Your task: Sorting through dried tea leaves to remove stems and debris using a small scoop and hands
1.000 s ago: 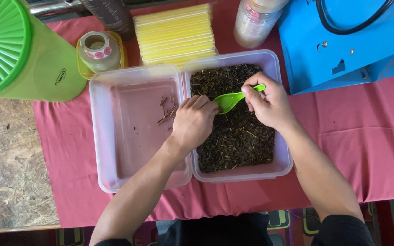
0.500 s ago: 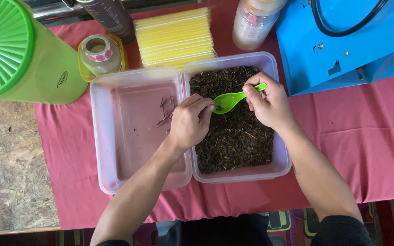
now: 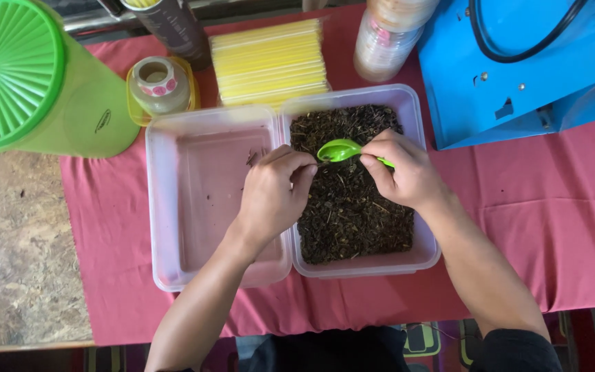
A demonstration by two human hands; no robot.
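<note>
Over dark dried leaves [image 3: 352, 207], green spoon [image 3: 339, 149] now nearer left hand [image 3: 270, 196]

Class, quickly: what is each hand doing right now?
Left hand: fingers curled over the dark dried leaves; any grip cannot be told.
Right hand: closed on the small green plastic spoon.

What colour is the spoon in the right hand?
Bright green spoon, in the right hand; head view.

My right grip [image 3: 404, 172] pinches the handle of a small bright-green plastic spoon [image 3: 342, 150], bowl up and level, pointing left over the dark dried leaves [image 3: 352, 207]. These fill the right clear plastic tub [image 3: 427, 255]. My left grip [image 3: 273, 193], curled, meets the spoon bowl's edge at the tub's left wall.
</note>
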